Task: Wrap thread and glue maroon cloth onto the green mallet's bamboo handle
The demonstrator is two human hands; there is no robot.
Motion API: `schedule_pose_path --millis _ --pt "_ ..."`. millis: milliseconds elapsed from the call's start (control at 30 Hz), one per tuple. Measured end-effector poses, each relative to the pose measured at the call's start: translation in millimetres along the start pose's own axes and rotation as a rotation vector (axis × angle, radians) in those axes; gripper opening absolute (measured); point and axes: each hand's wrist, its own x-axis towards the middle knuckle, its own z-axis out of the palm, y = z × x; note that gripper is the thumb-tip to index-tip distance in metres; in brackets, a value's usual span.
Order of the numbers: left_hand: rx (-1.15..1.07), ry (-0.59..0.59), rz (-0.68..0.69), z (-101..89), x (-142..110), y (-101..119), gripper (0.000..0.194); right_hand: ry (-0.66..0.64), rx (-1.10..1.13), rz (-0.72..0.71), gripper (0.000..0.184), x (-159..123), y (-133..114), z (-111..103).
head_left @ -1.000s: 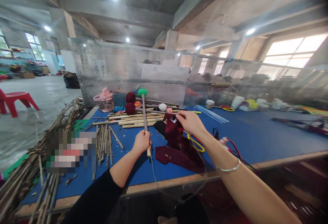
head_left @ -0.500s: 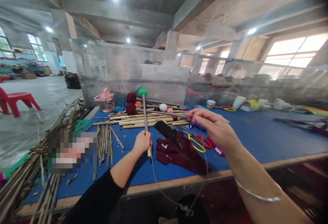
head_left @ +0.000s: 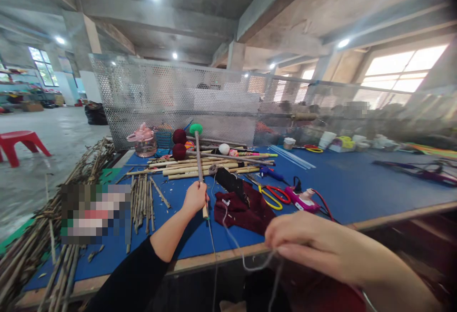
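1. Across the desk, the dark red cloth lies near its front edge, right of my left hand.
2. That hand is closed around the green-headed stick, its head pointing far.
3. Thinnest is the grey yarn: my right hand, fingertips pinching it, has just dropped from over the desk to the near edge, which I judge pulls out loose length for winding.

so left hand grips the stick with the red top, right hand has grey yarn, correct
Wrong colour: the head view shows a green top on the stick, not red. The left hand grips it and the right hand has grey yarn.
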Motion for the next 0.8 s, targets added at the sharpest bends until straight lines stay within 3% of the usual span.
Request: schedule_pose_path --millis 33,67,133,233,267,367,467,567,700,800 --pt "-0.002 -0.002 0.000 0.2 -0.1 0.2 0.017 -0.141 -0.025 0.047 0.021 14.8 5.8 3.5" --pt "-0.003 -0.004 -0.001 0.6 -0.2 0.2 0.016 -0.184 -0.070 0.112 0.017 30.8 11.8 6.9" --pt "-0.005 -0.005 -0.001 1.4 -0.2 -0.2 0.016 -0.133 -0.123 0.172 0.015 65.9 24.3 14.0" --pt "-0.004 -0.002 0.000 2.3 0.2 -1.2 0.016 -0.142 0.022 0.097 0.026 127.1 45.3 31.1" --pt "-0.003 -0.003 0.001 2.4 0.2 -1.3 0.016 -0.128 0.050 0.102 0.030 149.1 53.0 39.8" --pt "0.001 -0.011 0.002 2.2 0.0 -0.3 0.016 0.151 -0.137 0.227 0.034 211.4 76.8 72.0" --pt "0.014 -0.004 -0.010 1.9 -0.8 2.1 0.016 0.128 -0.236 0.244 0.035 257.6 96.9 97.8" --pt "0.017 0.008 -0.022 2.8 -1.2 3.3 0.017 0.157 -0.220 0.217 0.018 289.7 109.7 100.7" --pt "0.003 0.006 -0.034 5.2 -0.9 2.0 0.017 0.345 -0.069 0.348 0.038 315.7 112.0 87.7" --pt "0.002 0.008 -0.044 6.6 -0.7 1.3 0.018 0.257 0.155 0.362 0.044 305.9 96.5 92.4"
